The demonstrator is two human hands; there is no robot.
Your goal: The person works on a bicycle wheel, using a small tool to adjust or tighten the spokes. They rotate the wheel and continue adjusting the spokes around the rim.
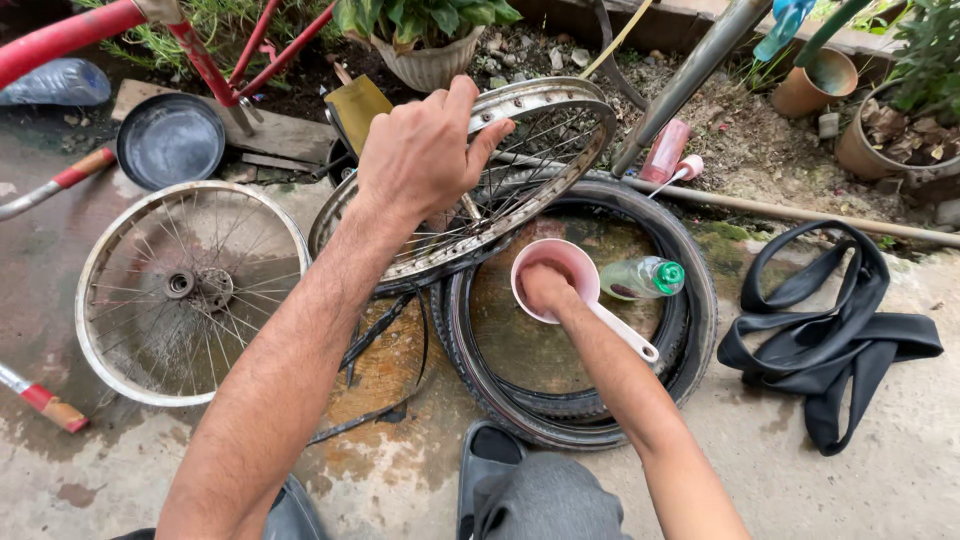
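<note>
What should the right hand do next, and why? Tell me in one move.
Probably lift the right hand out of the pink scoop and bring it to the wheel rim: the left hand holds that rim tilted above the tyre.

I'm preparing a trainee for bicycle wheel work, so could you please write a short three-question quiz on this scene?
1. True or false: the left hand grips the tilted wheel rim at its upper edge.
2. Where is the right hand? A) on the folded inner tube B) dipped in the pink scoop C) on the green-capped bottle
3. Fill in: the pink scoop sits inside the ring of the black ____ lying on the ground.

Key
1. True.
2. B. The inner tube lies apart to the right, and the bottle lies untouched beside the scoop.
3. Tyre. A second spoked wheel lies flat to the left.
</note>
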